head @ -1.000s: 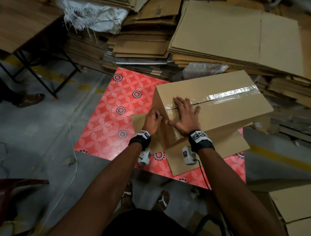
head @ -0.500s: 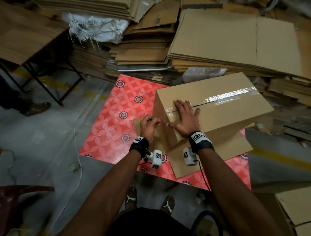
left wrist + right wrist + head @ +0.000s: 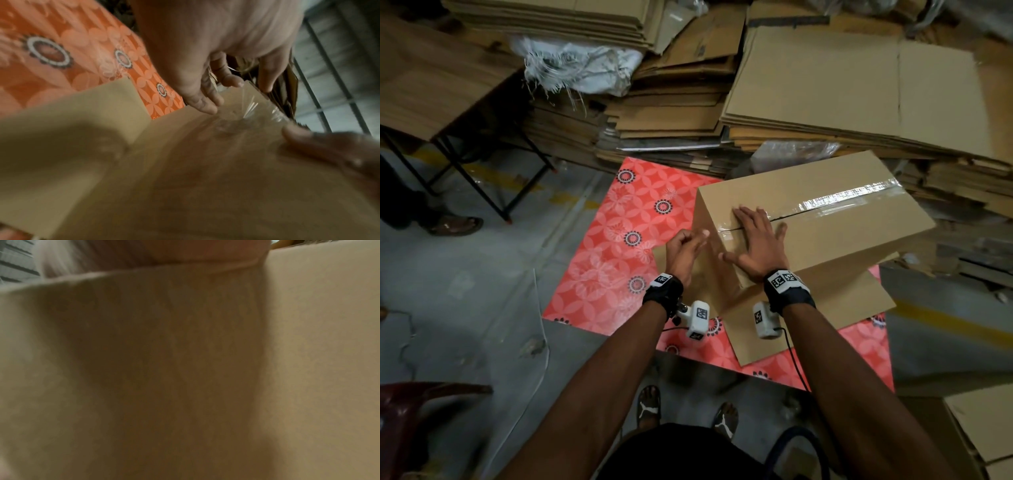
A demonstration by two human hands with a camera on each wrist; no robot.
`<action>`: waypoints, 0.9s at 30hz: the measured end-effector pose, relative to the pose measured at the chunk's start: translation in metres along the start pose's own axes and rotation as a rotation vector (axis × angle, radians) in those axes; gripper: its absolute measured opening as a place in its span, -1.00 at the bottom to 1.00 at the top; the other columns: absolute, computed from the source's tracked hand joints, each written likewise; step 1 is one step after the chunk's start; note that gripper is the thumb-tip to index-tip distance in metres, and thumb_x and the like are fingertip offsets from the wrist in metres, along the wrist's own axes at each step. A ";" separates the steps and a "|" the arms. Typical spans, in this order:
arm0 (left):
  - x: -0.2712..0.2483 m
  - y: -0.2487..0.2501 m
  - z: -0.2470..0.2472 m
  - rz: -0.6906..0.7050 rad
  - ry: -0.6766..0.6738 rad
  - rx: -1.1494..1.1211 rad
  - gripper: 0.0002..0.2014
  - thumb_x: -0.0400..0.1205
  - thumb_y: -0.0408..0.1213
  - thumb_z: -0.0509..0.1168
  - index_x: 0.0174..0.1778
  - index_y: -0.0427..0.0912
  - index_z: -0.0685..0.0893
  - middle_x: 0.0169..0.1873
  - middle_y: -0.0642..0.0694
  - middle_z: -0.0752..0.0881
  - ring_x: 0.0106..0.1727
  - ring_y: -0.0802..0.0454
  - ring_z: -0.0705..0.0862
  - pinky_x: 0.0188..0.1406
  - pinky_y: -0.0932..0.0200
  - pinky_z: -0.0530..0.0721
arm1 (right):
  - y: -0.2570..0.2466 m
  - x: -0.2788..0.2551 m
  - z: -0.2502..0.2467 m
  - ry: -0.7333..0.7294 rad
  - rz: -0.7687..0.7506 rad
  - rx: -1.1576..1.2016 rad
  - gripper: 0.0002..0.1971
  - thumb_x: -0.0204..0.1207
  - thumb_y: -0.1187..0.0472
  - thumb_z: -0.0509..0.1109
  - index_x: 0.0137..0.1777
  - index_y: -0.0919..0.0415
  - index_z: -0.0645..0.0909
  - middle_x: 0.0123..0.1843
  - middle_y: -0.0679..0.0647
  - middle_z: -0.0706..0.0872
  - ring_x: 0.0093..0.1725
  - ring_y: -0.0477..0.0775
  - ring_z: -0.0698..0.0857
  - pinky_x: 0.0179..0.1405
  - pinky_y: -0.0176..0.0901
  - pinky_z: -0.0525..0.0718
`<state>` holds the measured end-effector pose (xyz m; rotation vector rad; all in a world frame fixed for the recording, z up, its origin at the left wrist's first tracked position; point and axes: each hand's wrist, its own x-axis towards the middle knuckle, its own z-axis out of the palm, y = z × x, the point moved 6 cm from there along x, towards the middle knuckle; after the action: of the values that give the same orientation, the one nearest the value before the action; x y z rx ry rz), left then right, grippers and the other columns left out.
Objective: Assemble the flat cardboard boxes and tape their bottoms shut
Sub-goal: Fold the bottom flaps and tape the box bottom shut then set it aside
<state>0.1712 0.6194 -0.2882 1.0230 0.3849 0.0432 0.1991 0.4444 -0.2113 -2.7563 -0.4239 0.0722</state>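
Note:
An assembled cardboard box point(image 3: 842, 240) stands bottom-up on a red patterned mat point(image 3: 613, 257). Clear tape point(image 3: 842, 198) runs along its centre seam and down over the near-left end face. My right hand point(image 3: 756, 240) lies flat on the box top, fingers spread over the near end of the seam. My left hand point(image 3: 686, 246) is beside the end face with loosely bent fingers. In the left wrist view its fingertips point(image 3: 205, 104) reach the wrinkled tape end point(image 3: 246, 112) on that face. The right wrist view shows only blurred cardboard point(image 3: 185, 369).
Tall stacks of flat cardboard point(image 3: 842, 85) fill the back and right. A loose cardboard sheet point(image 3: 808, 325) lies under the box. A wooden table point(image 3: 431, 85) and another person's foot point(image 3: 455, 224) are at left, a red chair point(image 3: 414, 411) at lower left, more boxes point(image 3: 983, 428) at lower right.
My left hand has uncurled from a fist against the end face and turned, its fingers now loose at the tape end. The right hand stays flat on the box.

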 end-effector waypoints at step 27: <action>-0.012 0.021 0.019 0.034 -0.219 0.306 -0.85 0.60 -0.56 0.36 -0.19 -0.29 0.78 -0.26 -0.28 0.65 -0.35 -0.01 0.55 -0.24 0.10 0.48 | -0.012 -0.005 0.000 0.019 -0.172 0.022 -0.24 0.43 -0.29 0.35 0.67 -0.23 0.35 0.76 -0.10 0.29 0.81 0.04 0.07 0.57 0.71 0.00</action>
<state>0.1695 0.6126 -0.2585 1.3228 0.1767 -0.0998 0.1910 0.4541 -0.2070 -2.6849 -0.6495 0.0081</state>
